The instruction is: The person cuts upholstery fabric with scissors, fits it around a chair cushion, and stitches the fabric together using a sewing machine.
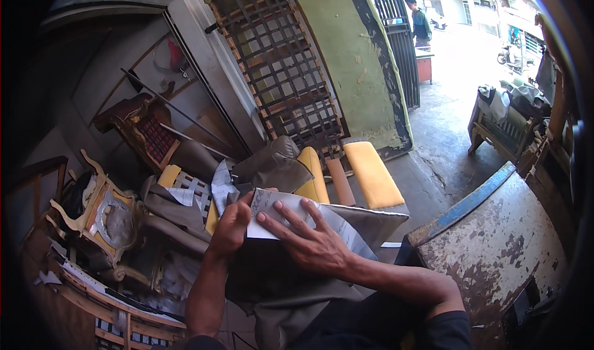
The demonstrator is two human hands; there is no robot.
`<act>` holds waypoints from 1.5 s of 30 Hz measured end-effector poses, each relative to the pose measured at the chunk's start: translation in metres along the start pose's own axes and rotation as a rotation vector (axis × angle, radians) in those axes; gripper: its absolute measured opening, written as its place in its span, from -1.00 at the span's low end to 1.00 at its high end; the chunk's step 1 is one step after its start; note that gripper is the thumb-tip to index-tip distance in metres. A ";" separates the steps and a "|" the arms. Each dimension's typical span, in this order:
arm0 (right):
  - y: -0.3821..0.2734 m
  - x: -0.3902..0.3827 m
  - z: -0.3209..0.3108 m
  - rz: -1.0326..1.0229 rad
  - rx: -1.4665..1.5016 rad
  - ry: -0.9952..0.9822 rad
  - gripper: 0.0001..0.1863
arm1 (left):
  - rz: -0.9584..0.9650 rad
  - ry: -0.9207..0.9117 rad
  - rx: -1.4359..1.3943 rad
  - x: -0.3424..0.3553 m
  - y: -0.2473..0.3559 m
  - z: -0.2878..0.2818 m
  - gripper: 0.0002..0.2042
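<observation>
head view: left hand pinches a pale sheet; right hand lies fingers spread, seemingly smoothing it; next move likely needs its edge steady.

One bare left grip and one bare right grip make two near the centre. Two yellow padded cushions lie towards three o'clock, one narrow brown padded bar between. One tall webbed wooden frame stands at twelve, one long worn green panel at one. One dark-red tufted carved chair is between nine and ten.
</observation>
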State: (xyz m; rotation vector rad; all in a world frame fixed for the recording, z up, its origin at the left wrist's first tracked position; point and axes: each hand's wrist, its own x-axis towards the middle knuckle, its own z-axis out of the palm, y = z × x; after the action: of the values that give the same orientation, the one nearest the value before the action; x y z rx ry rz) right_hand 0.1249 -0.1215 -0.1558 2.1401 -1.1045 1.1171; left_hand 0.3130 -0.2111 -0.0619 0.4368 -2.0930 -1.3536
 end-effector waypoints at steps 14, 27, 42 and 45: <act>0.026 0.012 -0.050 0.533 0.504 0.143 -0.06 | 0.124 0.266 0.530 -0.011 0.060 -0.024 -0.73; 0.024 -0.022 -0.161 0.593 0.342 -0.041 -0.45 | 0.447 0.210 0.871 0.078 0.168 -0.006 -0.73; -0.247 -0.231 -0.198 1.431 0.576 0.796 -0.50 | 0.921 -0.638 0.268 0.248 0.060 0.518 -0.77; -0.285 -0.275 -0.162 1.658 0.363 1.025 -0.49 | 0.873 -0.848 0.310 0.199 -0.050 0.649 -0.78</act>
State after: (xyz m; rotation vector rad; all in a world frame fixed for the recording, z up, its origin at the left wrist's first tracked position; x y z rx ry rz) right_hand 0.1959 0.2718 -0.3099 0.0207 -2.0190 2.6602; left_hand -0.2581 0.1126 -0.2403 -1.0194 -2.6337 -0.7060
